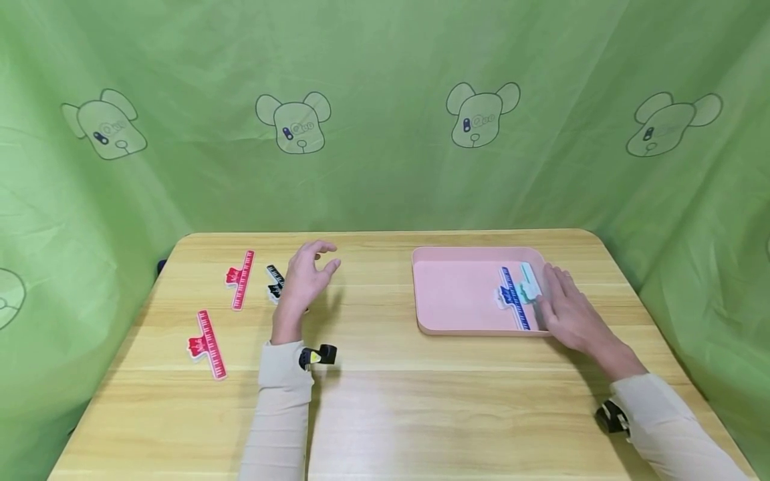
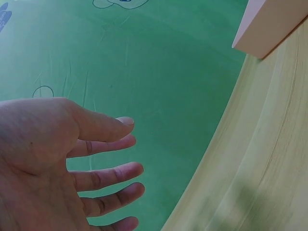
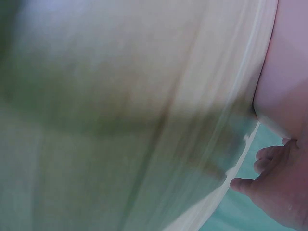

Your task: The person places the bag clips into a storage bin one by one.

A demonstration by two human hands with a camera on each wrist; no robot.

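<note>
My left hand (image 1: pixel 307 277) is in the air beside a black piano-key clip (image 1: pixel 275 280), which it partly hides. In the left wrist view the fingers and thumb of the left hand (image 2: pixel 48 159) are spread apart, with nothing between them. At the right end of the pink tray (image 1: pixel 457 294), my right hand (image 1: pixel 571 314) lies over the rim with its fingers extended. Inside the tray are a blue piano-key clip (image 1: pixel 514 298) and a white-and-mint clip (image 1: pixel 529 282), close to the right hand. The right wrist view catches part of the right hand (image 3: pixel 284 187) by the tray wall.
Two red piano-key clips lie on the left of the wooden table (image 1: pixel 385 414): a farther red clip (image 1: pixel 243 280) and a nearer red clip (image 1: pixel 210 344). A green curtain (image 1: pixel 385 180) with bear-head drawings hangs behind the table.
</note>
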